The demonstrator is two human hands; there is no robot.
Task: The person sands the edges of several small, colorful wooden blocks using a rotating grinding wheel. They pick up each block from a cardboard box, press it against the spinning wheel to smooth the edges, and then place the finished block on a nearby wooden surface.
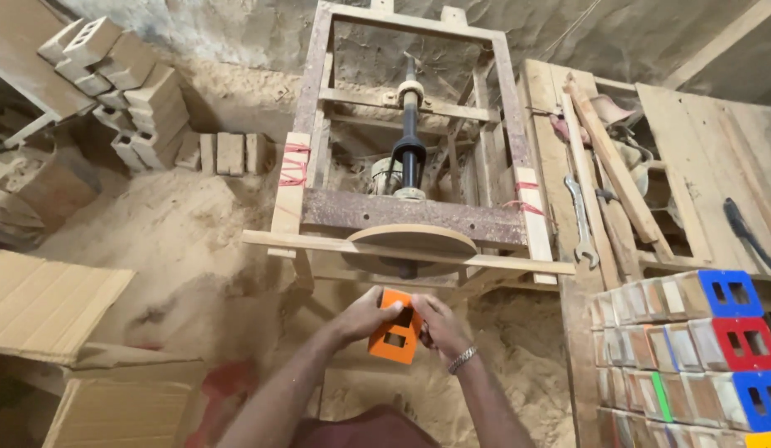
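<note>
Left hand (361, 317) and right hand (435, 323) both grasp the orange block (394, 336), fingers clenched on its edges, just below the sanding disc (412, 241) at 12 o'clock. Risk: the fingers sit near that disc; a slip could abrade them.

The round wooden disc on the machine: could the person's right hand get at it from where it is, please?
Probably yes: the disc lies just above the right hand, open air between them, though that hand holds the orange block.

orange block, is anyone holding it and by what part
Yes. Both hands hold the orange block with rectangular holes: the left hand grips its left edge and upper corner, the right hand its right edge.
</note>
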